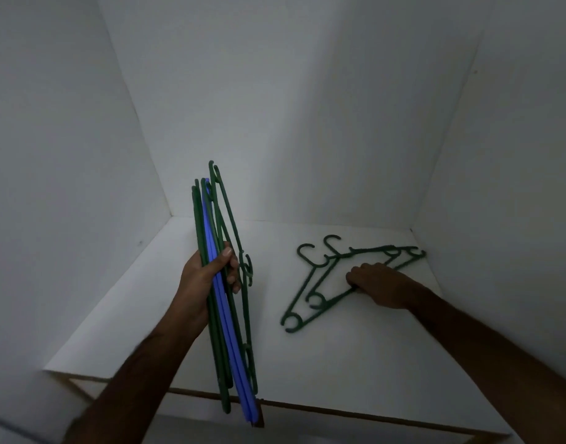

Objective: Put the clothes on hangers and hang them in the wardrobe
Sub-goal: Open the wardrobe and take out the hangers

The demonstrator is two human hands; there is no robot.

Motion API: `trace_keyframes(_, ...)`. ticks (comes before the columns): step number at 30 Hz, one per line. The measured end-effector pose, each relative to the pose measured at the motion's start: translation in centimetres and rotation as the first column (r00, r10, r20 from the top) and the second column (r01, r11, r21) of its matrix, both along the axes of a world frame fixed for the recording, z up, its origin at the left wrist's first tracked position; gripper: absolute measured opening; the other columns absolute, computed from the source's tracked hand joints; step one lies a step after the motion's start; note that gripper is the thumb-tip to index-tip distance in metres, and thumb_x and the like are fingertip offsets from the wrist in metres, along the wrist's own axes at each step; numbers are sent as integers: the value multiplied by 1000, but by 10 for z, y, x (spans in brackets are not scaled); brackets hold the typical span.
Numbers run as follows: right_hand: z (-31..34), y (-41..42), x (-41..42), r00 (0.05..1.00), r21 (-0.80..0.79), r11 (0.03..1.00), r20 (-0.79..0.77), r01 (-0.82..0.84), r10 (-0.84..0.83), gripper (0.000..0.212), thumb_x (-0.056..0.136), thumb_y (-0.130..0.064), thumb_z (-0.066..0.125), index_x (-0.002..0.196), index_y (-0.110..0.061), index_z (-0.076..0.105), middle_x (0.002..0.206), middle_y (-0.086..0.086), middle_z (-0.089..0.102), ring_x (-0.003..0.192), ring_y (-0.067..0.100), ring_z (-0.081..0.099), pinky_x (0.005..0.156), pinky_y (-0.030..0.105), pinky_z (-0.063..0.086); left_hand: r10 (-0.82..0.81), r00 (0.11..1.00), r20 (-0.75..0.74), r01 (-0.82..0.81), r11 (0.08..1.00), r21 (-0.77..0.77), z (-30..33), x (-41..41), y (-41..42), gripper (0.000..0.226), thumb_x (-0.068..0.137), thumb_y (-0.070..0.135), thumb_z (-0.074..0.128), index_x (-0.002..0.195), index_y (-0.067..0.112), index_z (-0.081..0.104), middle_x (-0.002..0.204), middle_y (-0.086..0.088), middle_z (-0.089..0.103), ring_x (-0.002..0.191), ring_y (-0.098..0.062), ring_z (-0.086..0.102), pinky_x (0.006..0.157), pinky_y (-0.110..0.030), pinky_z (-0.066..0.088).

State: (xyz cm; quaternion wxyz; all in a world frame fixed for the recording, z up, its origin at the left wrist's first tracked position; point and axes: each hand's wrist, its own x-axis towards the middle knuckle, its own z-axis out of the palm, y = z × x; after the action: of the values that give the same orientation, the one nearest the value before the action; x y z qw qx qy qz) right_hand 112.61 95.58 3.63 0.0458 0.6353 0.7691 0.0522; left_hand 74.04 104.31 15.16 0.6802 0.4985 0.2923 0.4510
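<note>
Left hand: the left hand (208, 274), nearest the viewer, has its fingers (233, 267) and thumb wrapped round a bundle of hangers (225, 315) held upright and edge-on above the shelf's front edge.
Bundle: mostly dark green plastic hangers with one flat blue-violet hanger (225, 328) sandwiched among them; thin rod-like bars, curled hooks and small loops sticking out to the side.
Risk in the bundle: the grip sits near the middle of a long, loose sheaf, so the outer hangers look likely to fan out or slide free at the bottom, and the hooks could snag one another.
Shelf: a white, smooth, matte shelf (121, 318) inside a white-walled wardrobe (307, 107) compartment, with a raw brown front edge.
Right hand: the right hand (379, 285), farther in, presses down on two green hangers (326, 283) lying flat and overlapped on the shelf, fingers curled over a lower bar, seemingly gathering them.
Risk on the shelf: the pair is slightly blurred and interlocked at the hooks; lifting one may drag the other, or let it skid on the slick board toward the right wall.
Clothes: none in sight here.
</note>
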Motion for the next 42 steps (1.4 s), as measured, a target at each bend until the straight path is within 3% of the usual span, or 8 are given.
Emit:
trace_keyframes(6,46,30,-62,842,-114,988,-519,105,-150,6,108,-19,45,104,-22,49,77,1,56,56,4,45,51,15,36,96,994,53,-92,993,-76,2,-23,-13,23,96,11,57,117,6,61,81,-11,71,62,-18,63,57,-30,58)
trace_keyframes(11,91,22,-149,135,-225,947,-956,229,-260,10,109,-13,44,110,-8,52,74,6,55,51,15,48,43,27,40,84,993,83,-73,989,-125,-1,-36,-15,15,100,3,52,113,1,58,90,-22,71,81,-33,72,72,-44,63)
trace_keyframes(14,110,4,-209,-62,-199,959,-980,203,-190,8,109,-14,43,110,-10,50,77,10,62,53,20,55,46,30,46,8,994,111,8,989,-145,-3,-34,-18,12,102,0,48,113,-1,52,112,-29,70,103,-41,70,91,-51,58)
trace_keyframes(17,120,-14,-259,-85,-175,958,-984,229,-159,10,110,-16,42,109,-9,48,76,12,66,54,26,60,48,33,53,-52,995,88,65,986,-153,-7,-30,-24,19,102,0,49,121,-2,50,115,-24,71,106,-36,71,94,-47,56)
trace_keyframes(24,121,-63,-333,146,-54,861,-978,505,-147,9,108,-20,46,105,-12,45,73,12,64,54,22,60,51,40,57,-167,984,-63,161,983,-92,-22,-36,-54,25,96,13,66,120,8,66,103,-18,73,85,-32,67,83,-56,55)
trace_keyframes(29,116,-125,-360,240,17,721,-948,693,-209,10,108,-22,49,104,-13,47,75,7,62,59,23,63,52,45,59,-318,945,-75,308,944,-121,-26,-38,-103,27,95,14,68,122,11,65,111,-13,74,104,-31,70,94,-57,55)
trace_keyframes(36,111,-235,-369,508,258,463,-648,848,-568,16,105,-32,51,109,-17,50,68,-3,63,54,20,60,48,40,49,-536,843,45,512,775,-370,-27,-24,-207,73,81,27,82,144,10,49,132,-16,64,123,-35,60,101,-57,51)
trace_keyframes(42,83,-346,-403,358,190,309,-610,932,-707,30,101,-44,56,109,-16,53,90,4,73,82,33,68,57,35,38,-687,726,42,642,653,-401,-52,-37,-306,39,93,10,69,129,0,59,114,-21,70,94,-32,70,76,-40,61)
